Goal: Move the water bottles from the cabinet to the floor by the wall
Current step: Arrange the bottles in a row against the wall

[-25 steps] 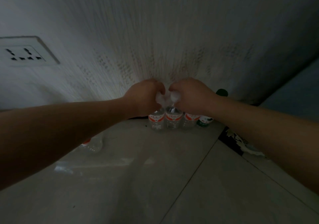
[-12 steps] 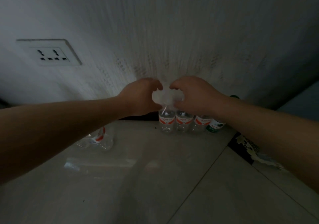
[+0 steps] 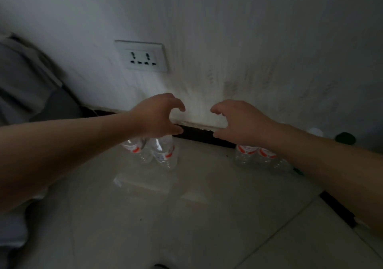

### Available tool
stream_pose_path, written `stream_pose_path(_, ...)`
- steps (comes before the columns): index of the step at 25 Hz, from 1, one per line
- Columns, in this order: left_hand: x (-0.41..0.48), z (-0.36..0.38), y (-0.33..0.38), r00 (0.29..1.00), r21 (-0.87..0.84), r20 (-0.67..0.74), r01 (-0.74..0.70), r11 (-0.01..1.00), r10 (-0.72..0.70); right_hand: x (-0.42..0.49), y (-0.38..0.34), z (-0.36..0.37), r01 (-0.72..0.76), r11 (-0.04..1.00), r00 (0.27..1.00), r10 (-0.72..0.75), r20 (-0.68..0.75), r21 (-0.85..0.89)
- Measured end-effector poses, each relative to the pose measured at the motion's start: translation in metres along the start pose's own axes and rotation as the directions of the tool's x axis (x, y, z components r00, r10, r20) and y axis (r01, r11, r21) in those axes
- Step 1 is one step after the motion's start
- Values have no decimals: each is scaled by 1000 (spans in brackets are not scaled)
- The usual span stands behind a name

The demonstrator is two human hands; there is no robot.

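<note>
Left bottle pair (image 3: pixel 154 150) sits on the floor (image 3: pixel 186 217) by the wall (image 3: pixel 228 40) at 8 o'clock, right bottle cluster (image 3: pixel 256 154) at 4 o'clock. Left hand (image 3: pixel 157 117) and right hand (image 3: pixel 238 123) hover apart, half-curled, empty. Half a second ago they gripped bottle tops together.

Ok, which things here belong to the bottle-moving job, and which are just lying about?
Job: left bottle pair; right bottle group; left hand; right hand, both empty.
Lying about: wall socket; black skirting; grey fabric.
</note>
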State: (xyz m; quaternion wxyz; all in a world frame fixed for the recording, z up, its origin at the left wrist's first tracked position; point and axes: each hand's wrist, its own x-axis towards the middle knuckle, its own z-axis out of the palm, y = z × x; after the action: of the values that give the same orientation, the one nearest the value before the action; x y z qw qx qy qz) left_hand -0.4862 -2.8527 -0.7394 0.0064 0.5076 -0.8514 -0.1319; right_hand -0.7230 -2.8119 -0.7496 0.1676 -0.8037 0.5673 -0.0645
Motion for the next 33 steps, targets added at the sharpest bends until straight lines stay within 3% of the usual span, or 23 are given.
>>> stream_pose_path(8,-50,-11,-74,989,-22,51,139,990,-138,49,-73,28,169,985,981,-172,86,40)
stream_pose_path(14,-56,3,-102,961,48,-17,277,960,-276,72,-98,50,253,962,952,-266,153,103)
stream_pose_path(19,-45,9,-109,956,76,-77,287,955,-282,79,-95,64,291,947,936,-311,166,135)
stream_pose_path(24,-38,12,-114,956,1,-109,276,961,-274,89,-91,70,324,942,933,-333,137,87)
stream_pose_path(33,-34,10,-94,959,-71,-70,268,961,-273,74,-80,49,195,974,978,-202,51,117)
